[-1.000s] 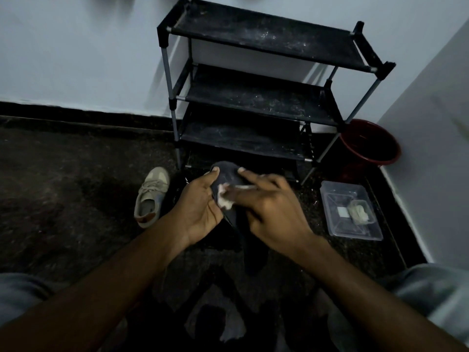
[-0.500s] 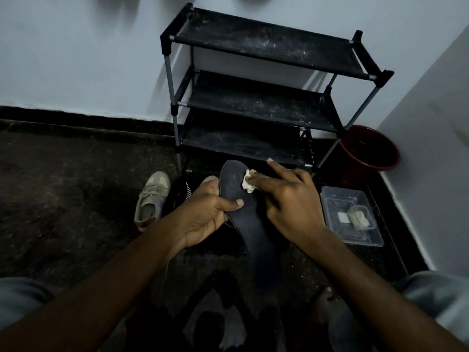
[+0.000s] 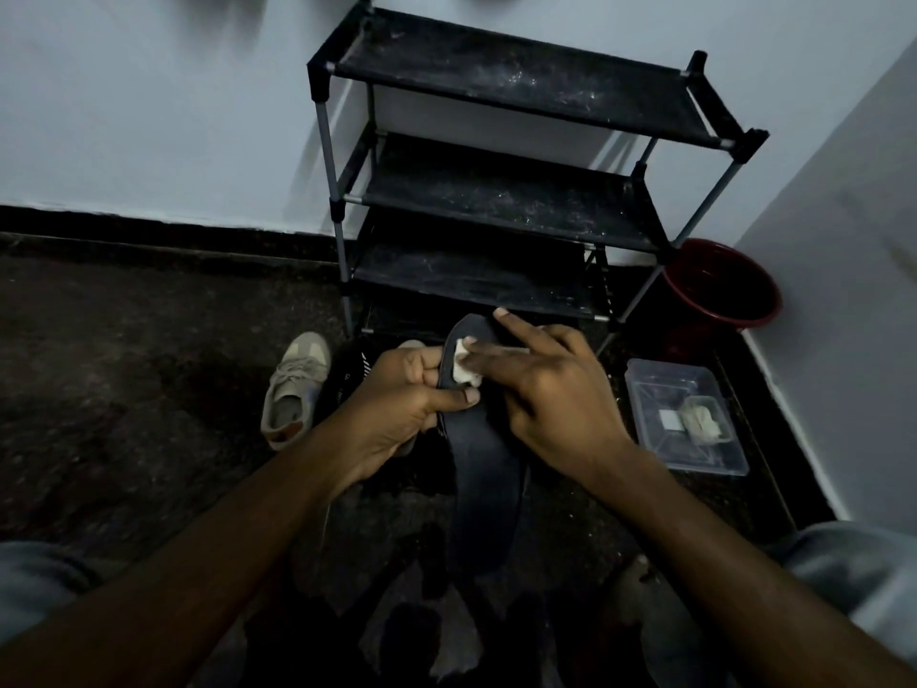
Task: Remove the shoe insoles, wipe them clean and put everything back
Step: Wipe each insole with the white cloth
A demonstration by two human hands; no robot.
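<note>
The insole (image 3: 489,489) is long and dark. It is held up over the floor (image 3: 124,389), in front of the person. Its long way runs from the shoe rack (image 3: 496,191) back toward the person, with one end far and one end close.

The left hand (image 3: 402,394) grips the insole's left edge near the far end, with the thumb curled over the top. The right hand (image 3: 556,394) lies across the insole with straight fingers and presses a small white wipe (image 3: 464,369) flat on it. I cannot see the right thumb.

The wipe sits near the far end, so most of the insole lies closer to the person. I think the next rub should go that way. The left thumb is just below the wipe and may be in the way.

A tan shoe (image 3: 293,389) lies to the left. A clear box (image 3: 685,414) and a red bucket (image 3: 719,285) are on the right, well apart from the hands.
</note>
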